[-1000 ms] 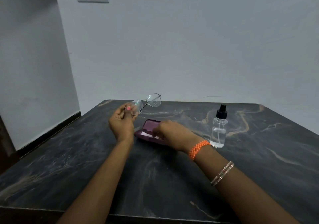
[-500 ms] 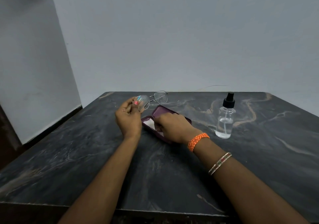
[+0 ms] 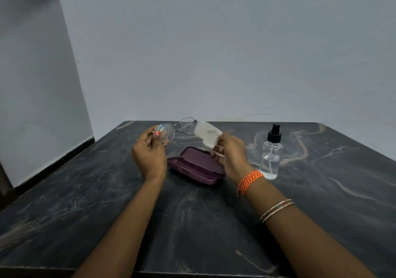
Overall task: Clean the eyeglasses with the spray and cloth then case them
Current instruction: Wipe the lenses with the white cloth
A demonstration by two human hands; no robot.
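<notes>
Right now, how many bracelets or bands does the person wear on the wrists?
2, both on the right arm: a braided orange thread band at the wrist, and a thin beaded metallic bracelet lower on the forearm. The left wrist shows none; undersides are hidden.

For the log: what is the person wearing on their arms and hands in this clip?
Both forearms are bare, with no sleeves in view. The right hand has an orange-and-white braided thread band at the wrist and thin sparkly metallic bangles further up the forearm. The left hand shows a pink-red painted thumbnail; no rings or watch are visible.
</notes>
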